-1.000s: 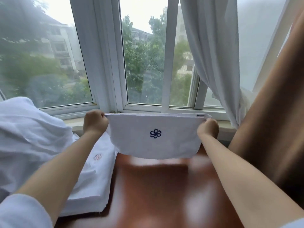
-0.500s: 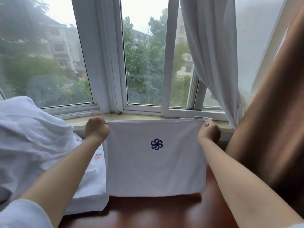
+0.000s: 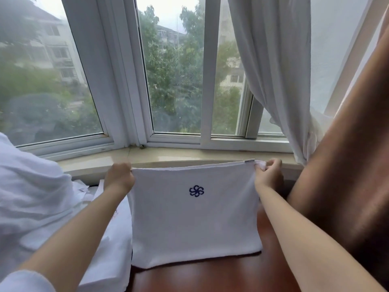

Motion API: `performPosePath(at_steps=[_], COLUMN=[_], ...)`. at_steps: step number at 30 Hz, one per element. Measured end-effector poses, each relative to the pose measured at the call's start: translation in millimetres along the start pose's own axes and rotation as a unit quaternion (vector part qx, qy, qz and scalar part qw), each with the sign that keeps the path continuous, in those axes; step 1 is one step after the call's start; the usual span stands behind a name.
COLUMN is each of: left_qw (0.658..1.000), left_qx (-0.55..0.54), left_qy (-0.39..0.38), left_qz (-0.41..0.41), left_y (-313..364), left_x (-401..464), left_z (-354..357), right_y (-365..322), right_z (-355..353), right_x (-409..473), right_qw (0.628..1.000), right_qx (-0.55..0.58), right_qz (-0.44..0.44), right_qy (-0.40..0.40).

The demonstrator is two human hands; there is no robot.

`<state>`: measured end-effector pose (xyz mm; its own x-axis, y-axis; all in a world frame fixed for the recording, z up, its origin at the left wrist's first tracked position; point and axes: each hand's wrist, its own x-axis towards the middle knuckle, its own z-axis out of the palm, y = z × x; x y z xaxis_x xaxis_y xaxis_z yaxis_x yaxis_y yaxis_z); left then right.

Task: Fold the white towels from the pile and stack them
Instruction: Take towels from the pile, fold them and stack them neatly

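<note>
Over the last second the white towel [image 3: 195,218] has come down from the air onto the brown tabletop [image 3: 210,279], near its left edge. The left hand [image 3: 119,178] and right hand [image 3: 269,175] each pinch a far corner, so this fold looks nearly laid flat, just beside the stack of folded towels [image 3: 109,249].

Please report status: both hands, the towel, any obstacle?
Left hand and right hand each grip a top corner of the towel. Towel hangs spread, lower edge at the brown table. Nothing in the way.
</note>
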<state>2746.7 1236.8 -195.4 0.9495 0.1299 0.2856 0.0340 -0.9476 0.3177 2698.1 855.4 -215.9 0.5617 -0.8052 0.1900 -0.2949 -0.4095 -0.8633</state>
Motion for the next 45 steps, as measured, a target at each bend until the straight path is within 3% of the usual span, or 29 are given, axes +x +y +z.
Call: performPosePath(at_steps=[5,9,13,16,19,21,24,28,30,33,38,45], left_qw=[0.999,0.984,0.942,0.923,0.929,0.934,0.941,0.944,0.931,0.942,0.977,0.988], left_qx=[-0.027,-0.050,-0.096,-0.093,-0.072,-0.050,-0.009,0.080,0.112,0.093,0.018,-0.085], left_qy=[0.029,0.140,0.265,0.304,0.276,0.215,0.071,-0.149,-0.212,-0.215,-0.180,-0.127], left_qz=[0.033,0.103,0.181,0.214,0.236,0.280,0.330,0.285,0.275,0.239,0.113,0.026], left_y=[9,28,42,37,19,-2,-39,-65,-62,-56,-52,-36], left_x=[20,48,56,41,6,-26,-79,-125,-132,-134,-122,-82], left_z=[21,7,-23,-34,-25,-9,26,65,71,75,81,106], right_y=[7,-18,-50,-52,-32,-4,47,102,117,121,120,116], right_z=[22,25,11,-5,-18,-24,-29,-35,-37,-37,-30,-3], right_x=[20,35,41,31,11,-7,-40,-80,-93,-106,-95,-60], right_qw=[0.996,1.000,0.990,0.983,0.987,0.991,0.995,0.994,0.990,0.987,0.986,0.984], right_qx=[-0.073,0.009,0.111,0.142,0.129,0.109,0.076,-0.002,-0.036,-0.045,-0.067,-0.109], right_qz=[-0.023,-0.011,-0.033,-0.061,-0.033,0.002,0.054,0.112,0.129,0.153,0.154,0.138], right_qy=[-0.034,0.025,0.083,0.099,0.091,0.078,0.043,-0.015,-0.048,-0.022,-0.011,-0.025])
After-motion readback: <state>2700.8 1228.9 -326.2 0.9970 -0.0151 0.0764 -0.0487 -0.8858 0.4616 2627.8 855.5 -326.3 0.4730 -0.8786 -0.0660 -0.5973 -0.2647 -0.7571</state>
